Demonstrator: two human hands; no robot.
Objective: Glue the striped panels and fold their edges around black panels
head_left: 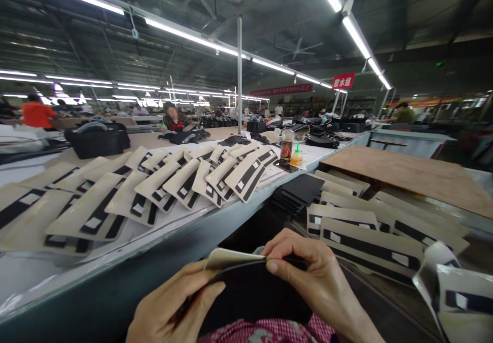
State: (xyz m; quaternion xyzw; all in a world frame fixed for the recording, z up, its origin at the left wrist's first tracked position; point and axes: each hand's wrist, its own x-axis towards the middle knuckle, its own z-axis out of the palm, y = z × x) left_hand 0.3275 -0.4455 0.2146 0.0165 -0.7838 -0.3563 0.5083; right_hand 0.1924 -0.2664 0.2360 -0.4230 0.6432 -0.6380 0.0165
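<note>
Close to my body I hold a black panel [254, 291] together with a cream-coloured panel [233, 259] that lies along its upper edge. My left hand [181, 299] grips the two at their left side, thumb on the black face and fingers behind. At the right, my right hand [304, 266] pinches the top edge between thumb and forefinger. How the two panels are joined is hidden by my fingers. Lower parts of the black panel rest near a red checked cloth [265, 330].
Overlapping cream panels with black strips [92, 214] cover the long table [215, 230] ahead. Similar panels [370, 245] lie at the right beside stacked black sheets [296, 191]. A bottle [286, 148] and a green-tipped glue bottle [296, 156] stand on the table. A person [175, 117] sits farther back.
</note>
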